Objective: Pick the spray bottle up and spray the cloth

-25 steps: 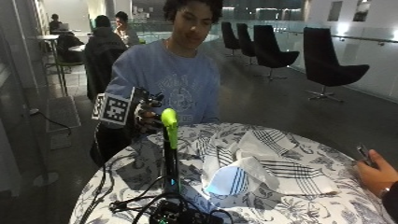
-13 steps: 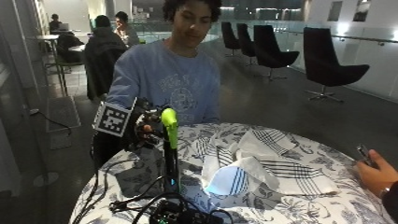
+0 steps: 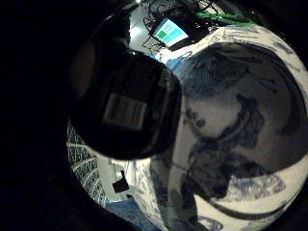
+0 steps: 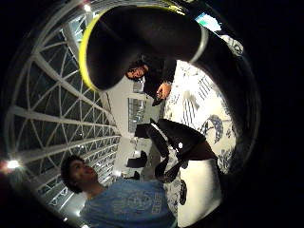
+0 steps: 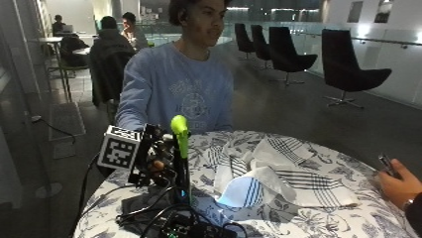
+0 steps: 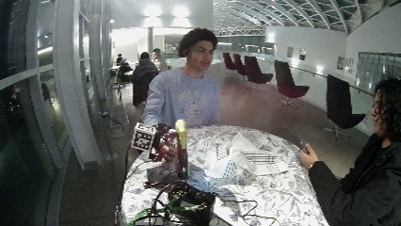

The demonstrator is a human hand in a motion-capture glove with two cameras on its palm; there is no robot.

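On the round table (image 5: 310, 218), covered with a blue-and-white floral tablecloth, a crumpled white cloth (image 5: 277, 173) with dark and blue stripes lies near the middle, to the right of the person's gloved hand. At the near left part of the table stands the spray bottle (image 5: 181, 158), upright, with a dark slim body and a bright yellow-green spray head at the top. The right hand (image 5: 157, 161), in a black glove, is just beside the bottle's body on its left side, at mid height, and the fingers (image 5: 158, 166) curl toward it; from the outside view the hand appears to wrap the bottle, and whether the bottle's base touches the table cannot be told, as cables hide it. In the little finger side palm view the bottle's dark body (image 3: 130, 108) with a barcode label fills much of the picture, close to the palm, above the patterned tablecloth (image 3: 240, 120). In the thumb side palm view the yellow-green edged spray head (image 4: 142, 42) looms close to the palm. A tangle of black cables and a small device (image 5: 184, 225) lie at the near edge of the table, in front of the bottle. The person in a light blue sweatshirt (image 5: 175, 89) sits at the far side of the table.
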